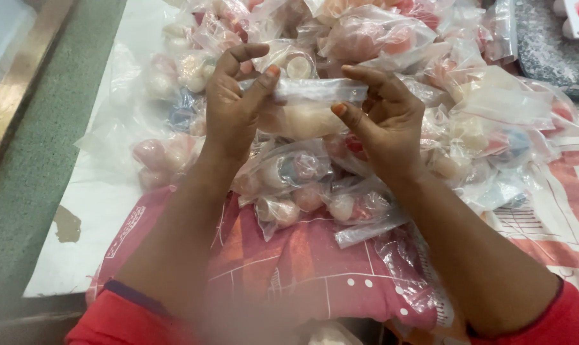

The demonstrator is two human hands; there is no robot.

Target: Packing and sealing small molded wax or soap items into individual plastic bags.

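Thumb and curled fingers of the left hand (233,102) pinch one end of a small clear plastic bag (308,108), and the right hand (382,121) pinches the other end, holding it stretched just above the heap of filled bags (430,83). That heap crowds the white table (98,211) ahead and rightward, leaving bare room only at the left edge and over the red patterned cloth (302,268) nearer the body. The bag's pale contents are blurred, and the red sleeves (120,319) are cut off below.

My left hand (233,102) and right hand (382,118) are raised side by side, forearms converging, fingertips pinched, thumbs pointing inward.
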